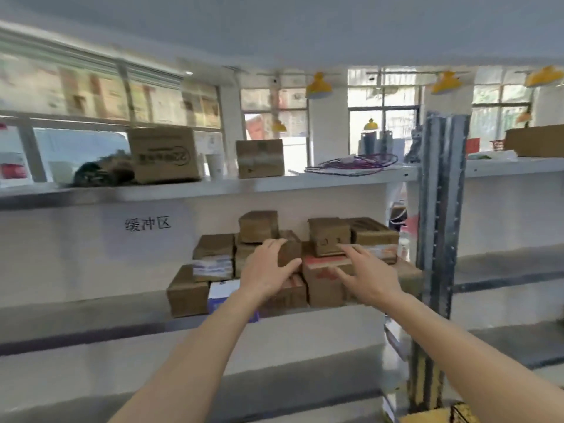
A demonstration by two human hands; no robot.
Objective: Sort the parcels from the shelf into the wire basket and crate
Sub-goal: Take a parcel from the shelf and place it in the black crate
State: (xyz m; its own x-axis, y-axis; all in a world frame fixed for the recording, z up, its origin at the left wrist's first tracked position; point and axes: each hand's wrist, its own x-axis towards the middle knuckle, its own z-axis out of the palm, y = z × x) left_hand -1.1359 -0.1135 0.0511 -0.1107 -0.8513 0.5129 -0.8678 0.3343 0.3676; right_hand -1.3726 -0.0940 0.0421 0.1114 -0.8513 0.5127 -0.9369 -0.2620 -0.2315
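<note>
Matt cardboard on a smooth painted shelf

The parcels (328, 236) before me are brown matt cardboard, some with glossy tape and white paper labels. The shelf board (91, 309) under them looks smooth, grey-white. Right of the parcels, the upright post (439, 209) is dull grey metal.

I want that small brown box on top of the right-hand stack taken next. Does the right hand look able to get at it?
Probably yes. The right hand reaches toward the pile, open, its fingers just below the small brown box; the box sits on top with nothing over it.
</note>
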